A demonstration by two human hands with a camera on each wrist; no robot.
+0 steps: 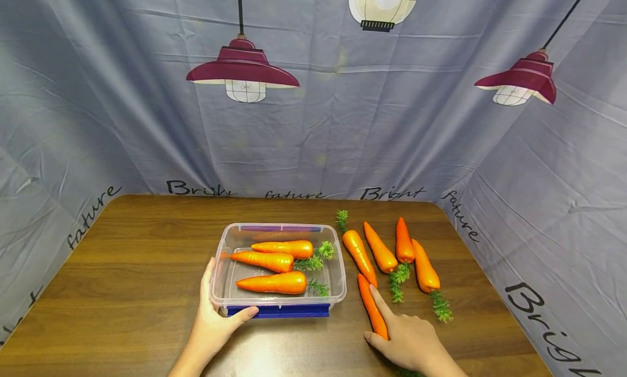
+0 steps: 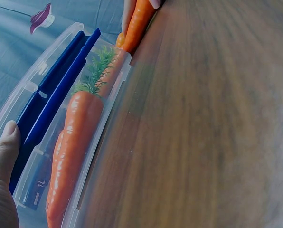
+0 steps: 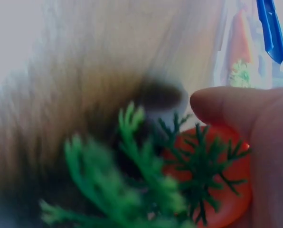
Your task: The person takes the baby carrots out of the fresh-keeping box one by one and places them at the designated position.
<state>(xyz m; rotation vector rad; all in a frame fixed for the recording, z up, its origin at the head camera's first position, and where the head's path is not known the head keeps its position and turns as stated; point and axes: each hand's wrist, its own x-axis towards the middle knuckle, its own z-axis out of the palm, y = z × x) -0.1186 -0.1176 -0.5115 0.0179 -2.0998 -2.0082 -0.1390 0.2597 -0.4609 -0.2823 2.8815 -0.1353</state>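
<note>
A clear plastic container (image 1: 338, 290) with blue latches holds three orange carrots (image 1: 272, 283) with green tops. My left hand (image 1: 215, 322) grips its front left corner, the thumb over the front blue latch (image 1: 299, 310). To the right of the container, my right hand (image 1: 409, 341) holds another carrot (image 1: 370, 303) between thumb and fingers, its index finger stretched along the side. This carrot's tip points away from me, close to the lower end of a carrot on the table. In the right wrist view, its leafy top (image 3: 203, 166) hangs before the thumb (image 3: 222, 107).
Several more carrots lie right of the container: one nearest to it (image 1: 359, 254), one in the middle (image 1: 379, 249), one farther back (image 1: 404, 241) and one at the right (image 1: 426, 271). The wooden table (image 1: 127, 279) ends at a grey printed curtain (image 1: 313, 137).
</note>
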